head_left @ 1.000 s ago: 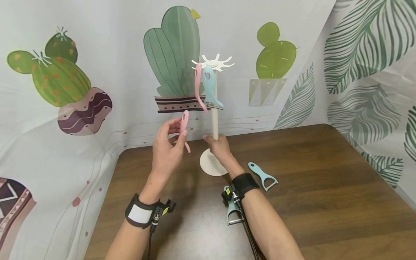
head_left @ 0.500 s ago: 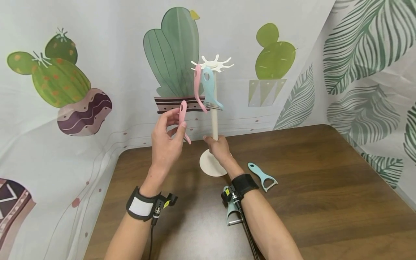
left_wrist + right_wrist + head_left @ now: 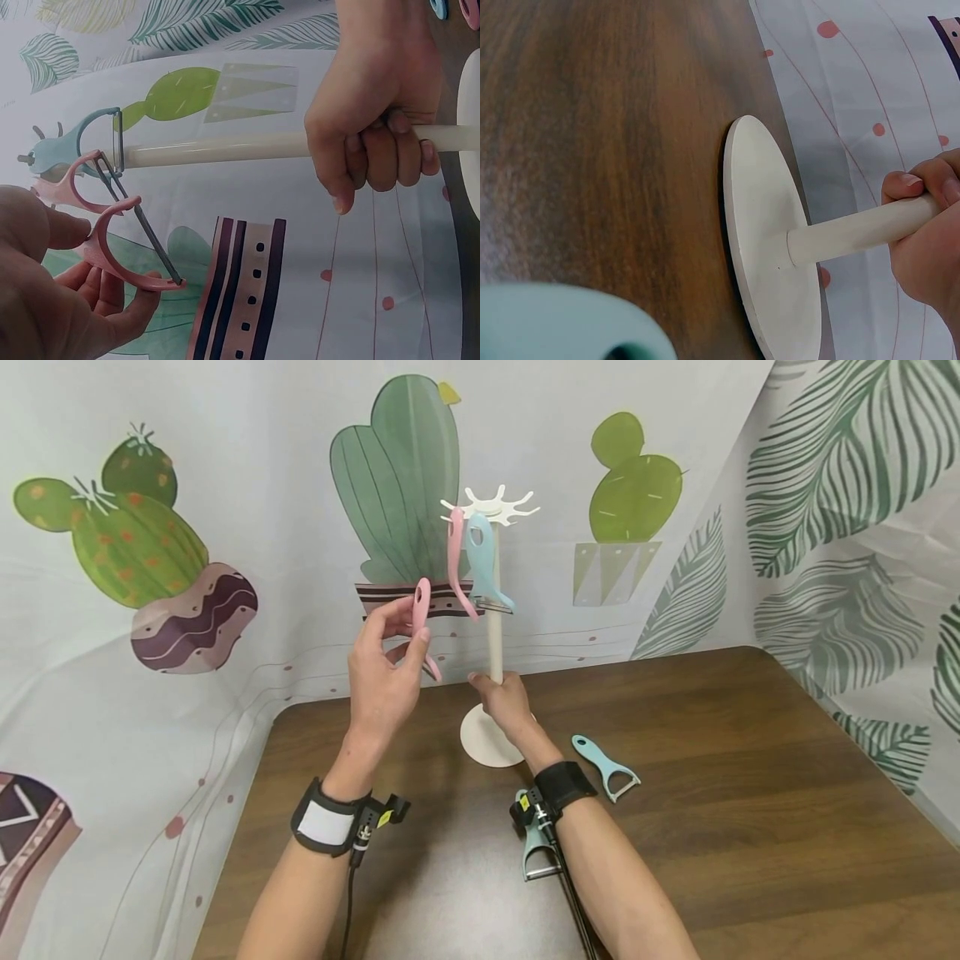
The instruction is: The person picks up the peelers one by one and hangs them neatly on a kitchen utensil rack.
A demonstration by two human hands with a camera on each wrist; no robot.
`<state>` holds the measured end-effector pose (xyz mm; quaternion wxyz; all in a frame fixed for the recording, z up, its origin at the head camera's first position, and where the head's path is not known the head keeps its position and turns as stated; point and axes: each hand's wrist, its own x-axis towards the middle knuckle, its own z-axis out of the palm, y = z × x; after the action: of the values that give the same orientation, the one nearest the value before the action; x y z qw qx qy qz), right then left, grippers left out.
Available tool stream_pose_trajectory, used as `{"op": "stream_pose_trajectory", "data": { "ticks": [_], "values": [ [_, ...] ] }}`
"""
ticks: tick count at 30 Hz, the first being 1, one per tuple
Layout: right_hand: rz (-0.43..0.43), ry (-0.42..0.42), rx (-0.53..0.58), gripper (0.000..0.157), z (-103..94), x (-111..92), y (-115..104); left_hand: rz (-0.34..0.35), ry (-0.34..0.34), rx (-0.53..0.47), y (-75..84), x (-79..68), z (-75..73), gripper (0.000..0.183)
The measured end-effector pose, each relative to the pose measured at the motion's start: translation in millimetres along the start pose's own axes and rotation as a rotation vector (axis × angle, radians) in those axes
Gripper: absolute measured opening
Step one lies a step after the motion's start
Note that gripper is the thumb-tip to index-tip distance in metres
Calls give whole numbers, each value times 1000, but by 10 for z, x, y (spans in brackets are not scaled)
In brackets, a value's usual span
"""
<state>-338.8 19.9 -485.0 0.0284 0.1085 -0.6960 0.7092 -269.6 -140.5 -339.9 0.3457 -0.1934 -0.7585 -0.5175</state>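
Note:
My left hand (image 3: 384, 681) pinches a pink peeler (image 3: 422, 606) by its handle, the holed end up and the blade end down. It is left of a white stand (image 3: 495, 639) with a ring of hooks (image 3: 501, 508) on top. Lower on the pole, just above the round base (image 3: 769, 217), my right hand (image 3: 506, 700) grips the stand with curled fingers. From the hooks hang another pink peeler (image 3: 456, 560) and a light blue peeler (image 3: 483, 560). The left wrist view shows the held peeler's metal blade (image 3: 154, 244) below the hanging ones.
On the brown table (image 3: 712, 793) a light blue peeler (image 3: 603, 766) lies right of the base. A second blue peeler (image 3: 538, 852) lies nearer, partly under the right wrist camera. A printed cloth (image 3: 300, 568) hangs behind the table.
My left hand has risen a little with the pink peeler, bringing its top closer to the height of the hanging peelers' lower ends. The right hand and the stand stay in place.

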Motion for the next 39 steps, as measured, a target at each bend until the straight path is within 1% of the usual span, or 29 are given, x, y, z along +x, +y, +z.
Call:
{"op": "stream_pose_trajectory", "data": {
  "ticks": [3, 5, 9, 12, 14, 17, 19, 23, 26, 29, 36, 39],
  "values": [
    [12, -12, 9, 51, -1, -33, -69, -7, -2, -2, -46, 25, -2, 38],
    [11, -20, 12, 51, -2, -75, -161, -5, 2, -6, -20, 41, -5, 38],
    [19, -26, -2, 49, -1, -150, -332, 10, 18, 7, 151, 71, -20, 37],
    [40, -25, -15, 50, -5, -162, -377, 16, 19, 9, 289, 103, -33, 36],
    [43, -23, -20, 49, -5, -167, -391, 19, 17, 5, 340, 130, -36, 36],
    [36, -26, -21, 49, -7, -160, -376, 31, 16, -2, 373, 173, -34, 36],
    [27, -27, -13, 49, -6, -155, -361, 26, 17, -5, 369, 195, -34, 36],
    [26, -25, -4, 48, 1, -159, -366, 39, 23, -9, 381, 234, -41, 36],
    [32, -21, -12, 48, 0, -163, -379, 54, 27, -12, 395, 265, -41, 35],
    [28, -15, -21, 49, 1, -159, -369, 52, 29, -22, 392, 294, -33, 35],
    [33, 12, -8, 52, 5, -19, -62, 48, 28, -63, 383, 342, -11, 35],
    [21, 15, -14, 52, 7, -6, -17, 47, 27, -73, 379, 358, -7, 35]
  ]
}}
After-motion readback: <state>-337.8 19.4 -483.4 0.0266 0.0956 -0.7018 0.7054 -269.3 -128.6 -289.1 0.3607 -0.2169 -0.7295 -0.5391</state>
